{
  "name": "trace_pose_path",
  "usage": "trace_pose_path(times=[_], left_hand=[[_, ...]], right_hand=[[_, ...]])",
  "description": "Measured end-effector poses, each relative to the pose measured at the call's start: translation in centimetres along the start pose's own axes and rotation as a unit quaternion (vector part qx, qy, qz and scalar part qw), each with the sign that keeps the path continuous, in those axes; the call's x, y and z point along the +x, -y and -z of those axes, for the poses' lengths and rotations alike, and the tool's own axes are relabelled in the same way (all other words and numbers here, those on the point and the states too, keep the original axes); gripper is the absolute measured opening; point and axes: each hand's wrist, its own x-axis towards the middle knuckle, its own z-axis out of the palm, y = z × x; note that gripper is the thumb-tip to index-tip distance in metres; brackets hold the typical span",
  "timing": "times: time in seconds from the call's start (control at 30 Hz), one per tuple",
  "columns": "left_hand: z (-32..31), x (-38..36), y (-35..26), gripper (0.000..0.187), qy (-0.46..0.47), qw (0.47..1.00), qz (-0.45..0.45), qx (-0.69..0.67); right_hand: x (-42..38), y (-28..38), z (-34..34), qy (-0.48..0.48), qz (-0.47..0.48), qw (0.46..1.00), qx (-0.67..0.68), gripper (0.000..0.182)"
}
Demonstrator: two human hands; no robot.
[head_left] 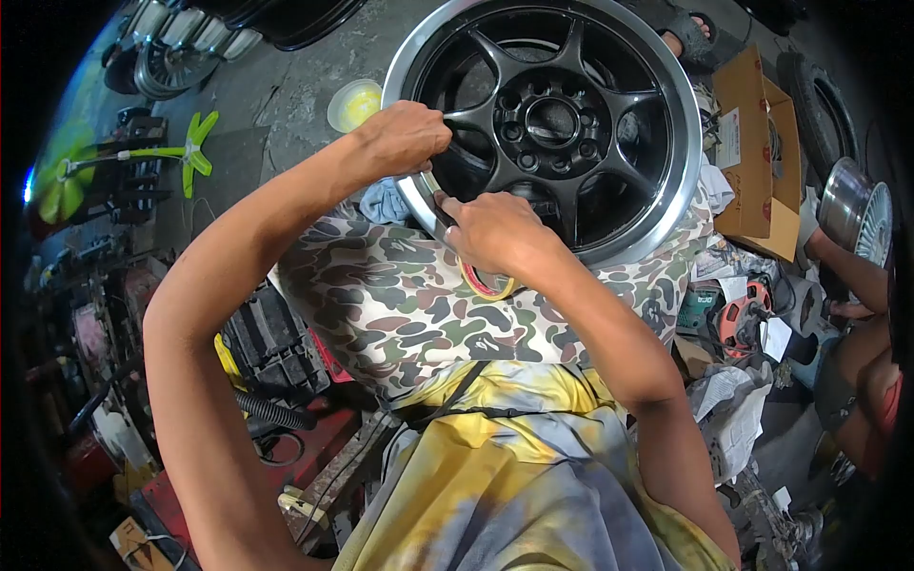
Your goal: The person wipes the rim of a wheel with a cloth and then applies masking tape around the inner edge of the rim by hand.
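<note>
A black multi-spoke car wheel [552, 157] with a polished silver lip [681, 190] rests at my knees, face up. My left hand [409, 138] is closed at the left side of the lip, its fingers curled over the edge; whatever they pinch is hidden. Just below it, my right hand [500, 233] has its fingertips against the lower left of the lip. Under that palm shows a roll of tape [490, 285] with a yellowish edge and reddish core; the fingers around it are mostly hidden. Camouflage cloth [409, 295] covers my lap beneath the wheel.
A tub with yellow contents [354, 105] and a blue rag [386, 202] lie left of the wheel. At right are a cardboard box [757, 152], a tyre [824, 109], a red-and-black power tool [747, 319] and another person's arm [852, 271]. A green fan [195, 157] stands left.
</note>
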Motion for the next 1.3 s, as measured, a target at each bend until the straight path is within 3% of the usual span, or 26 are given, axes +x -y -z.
trace_pose_path(times=[0.27, 0.77, 1.3], left_hand=[[0.0, -0.1, -0.9, 0.015, 0.046, 0.999, 0.018, -0.006], [0.1, -0.1, -1.6, 0.014, 0.053, 0.997, 0.019, -0.055], [0.4, 0.2, -1.7, 0.013, 0.082, 0.991, 0.051, -0.094]], right_hand=[[0.0, -0.3, -0.1, 0.001, 0.006, 1.000, 0.004, 0.054], [-0.7, -0.3, -0.4, -0.031, 0.008, 0.999, -0.010, 0.044], [-0.1, -0.4, -0.2, 0.002, 0.003, 1.000, -0.011, 0.046]])
